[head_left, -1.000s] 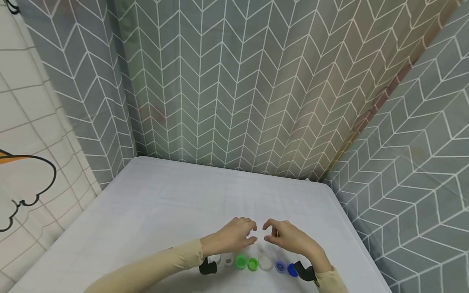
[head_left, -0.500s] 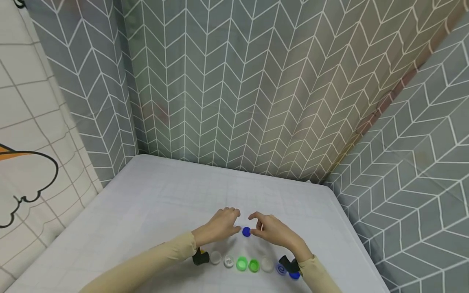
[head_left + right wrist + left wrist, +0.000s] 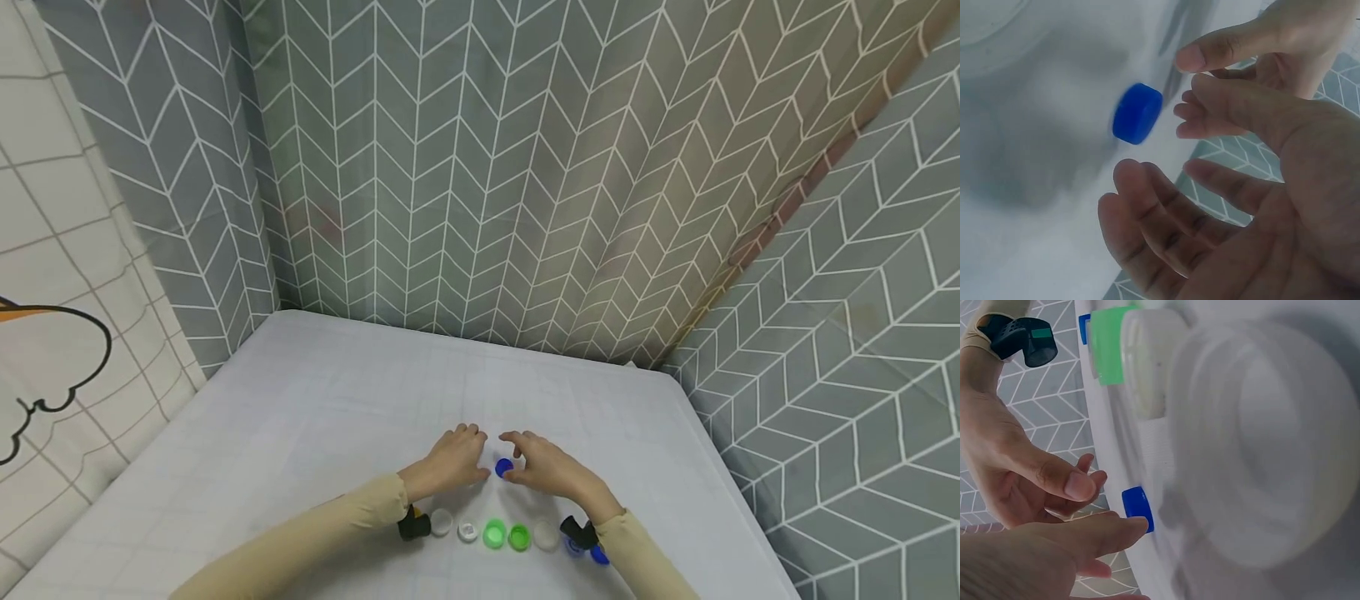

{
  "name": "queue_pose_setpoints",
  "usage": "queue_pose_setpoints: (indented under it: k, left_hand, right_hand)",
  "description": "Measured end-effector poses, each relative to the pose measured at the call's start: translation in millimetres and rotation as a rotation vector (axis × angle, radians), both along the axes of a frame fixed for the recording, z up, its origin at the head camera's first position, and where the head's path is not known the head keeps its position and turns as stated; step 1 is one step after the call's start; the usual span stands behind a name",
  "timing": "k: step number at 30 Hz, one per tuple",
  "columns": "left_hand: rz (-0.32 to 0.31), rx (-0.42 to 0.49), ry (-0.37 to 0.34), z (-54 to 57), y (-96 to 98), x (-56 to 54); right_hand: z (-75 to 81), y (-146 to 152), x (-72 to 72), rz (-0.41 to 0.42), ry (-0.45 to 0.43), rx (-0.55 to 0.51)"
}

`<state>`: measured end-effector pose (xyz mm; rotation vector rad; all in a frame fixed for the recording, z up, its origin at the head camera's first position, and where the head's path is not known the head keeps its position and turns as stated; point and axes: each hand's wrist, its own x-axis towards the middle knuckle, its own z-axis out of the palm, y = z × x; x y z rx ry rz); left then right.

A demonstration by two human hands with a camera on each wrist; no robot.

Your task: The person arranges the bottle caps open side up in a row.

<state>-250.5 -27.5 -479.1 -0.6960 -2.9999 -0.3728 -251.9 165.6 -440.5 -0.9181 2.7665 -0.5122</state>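
Note:
A small blue bottle cap (image 3: pixel 504 468) rests on the white tabletop between the two hands. In the right wrist view the blue cap (image 3: pixel 1138 114) lies apart from the fingers of the right hand (image 3: pixel 1241 206). My left hand (image 3: pixel 452 460) is just left of it, fingers loosely bent and holding nothing. On the other side is my right hand (image 3: pixel 553 468), its thumb near the cap and its fingers relaxed. The left wrist view shows the left thumb overlapping the blue cap (image 3: pixel 1138 508); whether they touch I cannot tell.
Closer to the body runs a row of caps: a whitish one (image 3: pixel 441 522), a white one (image 3: pixel 468 531), a light green one (image 3: pixel 494 533), a green one (image 3: pixel 519 537), a clear one (image 3: pixel 546 535) and blue ones (image 3: pixel 599 556) partly behind the right wrist. Patterned curtains (image 3: pixel 465 183) surround the table.
The blue cap, not plainly visible one second ago, now shows between the hands. Both hands have shifted left and slightly away from the body, the right one more. Little differs from half a second ago.

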Motion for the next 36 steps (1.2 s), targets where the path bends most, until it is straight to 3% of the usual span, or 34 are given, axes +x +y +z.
queue_pose_setpoints:
  k: [4, 15, 29, 36]
  left_hand:
    - [0.001, -0.006, -0.014, -2.2, 0.7, 0.3]
    - [-0.052, 0.033, 0.049, -6.1, 0.2, -2.1]
    - [-0.11, 0.146, 0.1, -12.4, 6.6, -4.0]
    - [-0.12, 0.145, 0.095, -13.6, 11.3, -5.3]
  right_hand:
    - [-4.9, -3, -1.1, 0.0, -0.021, 0.019]
    - [-12.1, -12, -3.6, -0.008, -0.026, 0.001]
    - [-22.2, -8, -8.6, 0.016, 0.033, -0.097]
    - [-25.1, -5, -9.2, 0.029, 0.03, -0.127]
